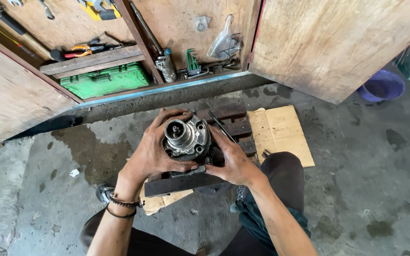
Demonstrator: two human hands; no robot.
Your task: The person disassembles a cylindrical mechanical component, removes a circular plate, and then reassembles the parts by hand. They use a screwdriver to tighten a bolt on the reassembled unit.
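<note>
A round grey metal hub-like part [186, 138] with a short shaft sticking up stands on dark metal bars [181, 184] laid on the concrete floor. My left hand [153, 150] wraps around its left side, fingers over the top rim and thumb under the front. My right hand [234, 160] grips its right side, greasy, with the fingers curled behind the part. A thin dark rod [221, 126] lies across the bars just beyond my right hand.
A piece of brown cardboard [279, 133] lies to the right of the bars. An open wooden tool cabinet holds a green case [105, 80], pliers [84, 50], hex keys [191, 61]. A purple tub [381, 86] sits far right. My knee [283, 173] is beside the bars.
</note>
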